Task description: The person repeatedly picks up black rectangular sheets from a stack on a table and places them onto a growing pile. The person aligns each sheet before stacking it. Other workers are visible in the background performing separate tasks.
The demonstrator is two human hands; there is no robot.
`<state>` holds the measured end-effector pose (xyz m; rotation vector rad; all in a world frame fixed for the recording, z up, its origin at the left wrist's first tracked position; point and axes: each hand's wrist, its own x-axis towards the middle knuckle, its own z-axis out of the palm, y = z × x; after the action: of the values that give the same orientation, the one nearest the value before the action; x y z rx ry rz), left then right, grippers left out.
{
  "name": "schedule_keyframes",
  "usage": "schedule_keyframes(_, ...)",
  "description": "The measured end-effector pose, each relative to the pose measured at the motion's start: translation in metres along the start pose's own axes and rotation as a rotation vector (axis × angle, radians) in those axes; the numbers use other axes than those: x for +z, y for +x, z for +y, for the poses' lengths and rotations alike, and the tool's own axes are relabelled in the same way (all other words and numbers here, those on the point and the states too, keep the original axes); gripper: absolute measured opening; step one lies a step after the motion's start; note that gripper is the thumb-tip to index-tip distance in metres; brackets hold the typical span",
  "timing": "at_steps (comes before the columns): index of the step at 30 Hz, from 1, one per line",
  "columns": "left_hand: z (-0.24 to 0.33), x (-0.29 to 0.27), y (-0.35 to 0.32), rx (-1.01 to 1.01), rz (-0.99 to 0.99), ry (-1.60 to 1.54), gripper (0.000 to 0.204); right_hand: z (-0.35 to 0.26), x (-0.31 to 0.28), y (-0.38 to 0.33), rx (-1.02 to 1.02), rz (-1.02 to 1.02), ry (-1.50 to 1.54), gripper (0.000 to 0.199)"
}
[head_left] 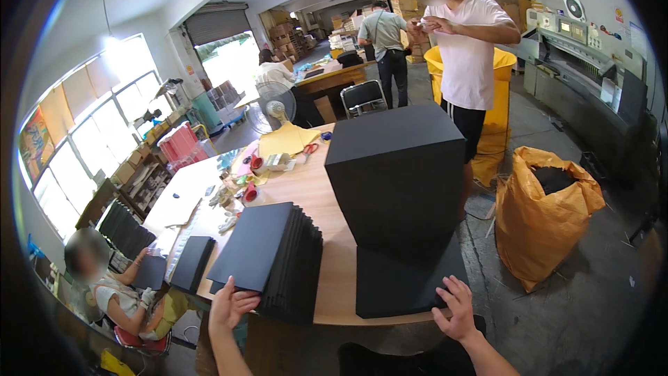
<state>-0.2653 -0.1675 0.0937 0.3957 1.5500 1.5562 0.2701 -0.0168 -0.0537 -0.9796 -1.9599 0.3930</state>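
My left hand is at the near edge of a stack of black card folders, its thumb apart from its stretched fingers. The fingertips touch the edge of the top piece; the layers below fan out unevenly to the right. My right hand is open, fingers spread, at the near right corner of a low pile of black sheets by the table's front edge. Directly behind that pile rises a tall, squared stack of black sheets. Neither hand has lifted anything off the table.
The wooden table also bears tape rolls, red scissors, yellow paper and a smaller black stack. A seated co-worker handles a black piece at left; another stands behind. An orange sack stands right.
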Motion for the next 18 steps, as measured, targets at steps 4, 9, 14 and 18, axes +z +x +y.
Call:
schedule_keyframes(4, 0.004, -0.025, -0.023, 0.144, 0.237, 0.549, 0.059, 0.021, -0.023, -0.009, 0.187, 0.253, 0.078, 0.023)
schedule_keyframes(9, -0.055, 0.132, -0.053, 0.408, -0.314, 0.499, 0.044, 0.053, -0.023, -0.013, 0.635, 0.192, 0.183, 0.035)
schedule_keyframes(14, -0.137, 0.297, -0.016, 1.009, -0.728, 0.848, 0.019, 0.035, -0.049, 0.005, 0.621, -0.109, -0.132, 0.044)
schedule_keyframes(18, -0.171, 0.315, 0.008, 0.864, -0.822, 0.774, 0.016, 0.035, -0.057, 0.018, 0.455, -0.34, -0.363, 0.048)
